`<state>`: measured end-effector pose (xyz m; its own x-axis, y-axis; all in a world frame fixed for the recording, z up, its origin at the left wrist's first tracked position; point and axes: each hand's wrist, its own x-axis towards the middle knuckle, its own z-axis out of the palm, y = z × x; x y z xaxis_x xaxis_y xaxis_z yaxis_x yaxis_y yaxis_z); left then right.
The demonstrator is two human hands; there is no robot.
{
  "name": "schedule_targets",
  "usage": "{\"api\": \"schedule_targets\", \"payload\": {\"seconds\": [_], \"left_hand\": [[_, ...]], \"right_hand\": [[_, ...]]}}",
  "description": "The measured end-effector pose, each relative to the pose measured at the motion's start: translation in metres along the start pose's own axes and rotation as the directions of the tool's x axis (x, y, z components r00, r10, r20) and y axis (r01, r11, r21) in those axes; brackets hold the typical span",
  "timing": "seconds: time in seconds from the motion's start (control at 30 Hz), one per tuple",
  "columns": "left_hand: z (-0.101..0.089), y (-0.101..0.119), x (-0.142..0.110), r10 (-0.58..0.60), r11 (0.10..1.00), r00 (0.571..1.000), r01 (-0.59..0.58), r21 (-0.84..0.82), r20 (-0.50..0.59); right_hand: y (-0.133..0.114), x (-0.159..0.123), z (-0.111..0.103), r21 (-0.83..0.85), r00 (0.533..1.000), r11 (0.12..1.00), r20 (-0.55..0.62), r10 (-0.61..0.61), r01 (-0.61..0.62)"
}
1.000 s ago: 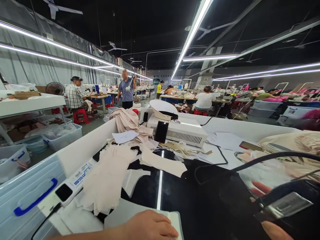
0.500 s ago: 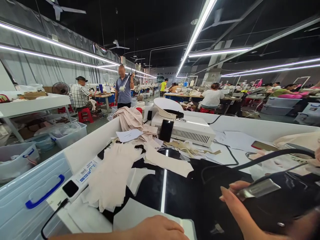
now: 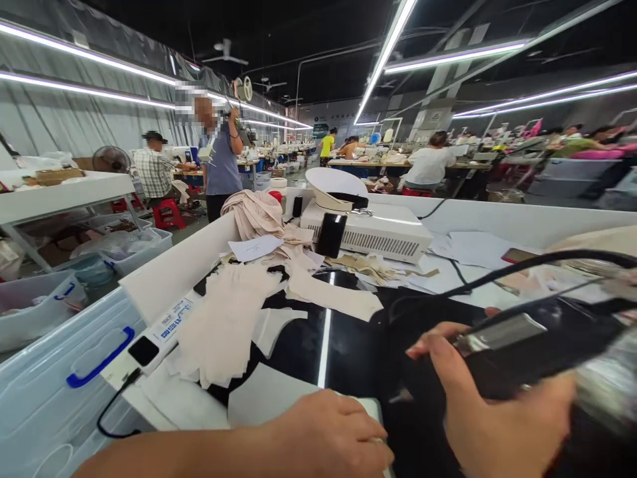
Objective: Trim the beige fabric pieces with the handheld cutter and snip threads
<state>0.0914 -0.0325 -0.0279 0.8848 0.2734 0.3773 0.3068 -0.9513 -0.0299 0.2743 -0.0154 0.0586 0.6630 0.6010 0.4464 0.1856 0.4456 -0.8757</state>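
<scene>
My left hand [image 3: 331, 431] lies over a pale, curved-edged sheet [image 3: 269, 395] at the bottom middle, its bent fingers resting on the right edge; their undersides are hidden. In my right hand [image 3: 492, 425] is a black corded tool [image 3: 542, 345] with a silvery metal plate, tilted above the glossy black work surface [image 3: 348, 352]. Thumb and fingers lie around its near end; its right end is blurred. Left of the sheet lies a fanned stack of cream fabric pieces [image 3: 223, 325]. A cream strip [image 3: 338, 295] and a small white piece [image 3: 279, 328] lie beyond it.
A phone [image 3: 331, 235] leans on a white vented box [image 3: 368, 232] with a white cap [image 3: 336, 186] on top. Bunched pink fabric [image 3: 256, 216] sits behind the stack. A black cable [image 3: 507, 279] arcs across the right. A blue-handled bin [image 3: 74, 398] stands left. A person [image 3: 221, 159] stands beyond.
My right hand has come further into view with the black tool, moving left and closer to my left hand. The left hand stays on the sheet. The standing person has shifted left.
</scene>
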Motion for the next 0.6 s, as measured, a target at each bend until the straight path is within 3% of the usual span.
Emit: {"api": "schedule_targets", "payload": {"seconds": [0.1, 0.23, 0.6], "left_hand": [[-0.012, 0.009, -0.002, -0.011, 1.000, 1.000, 0.011, -0.028, 0.027], [-0.020, 0.015, -0.011, -0.064, 0.995, 0.998, 0.066, -0.070, 0.029], [-0.026, 0.015, -0.002, -0.107, 0.994, 0.994, 0.107, -0.021, -0.026]], "right_hand": [[-0.011, -0.005, 0.007, 0.050, 0.998, 0.998, 0.053, -0.030, 0.027], [-0.007, -0.010, 0.008, 0.143, 0.991, 0.987, 0.099, -0.092, 0.077], [-0.001, -0.013, 0.009, 0.220, 0.981, 0.973, 0.164, -0.104, 0.066]]}}
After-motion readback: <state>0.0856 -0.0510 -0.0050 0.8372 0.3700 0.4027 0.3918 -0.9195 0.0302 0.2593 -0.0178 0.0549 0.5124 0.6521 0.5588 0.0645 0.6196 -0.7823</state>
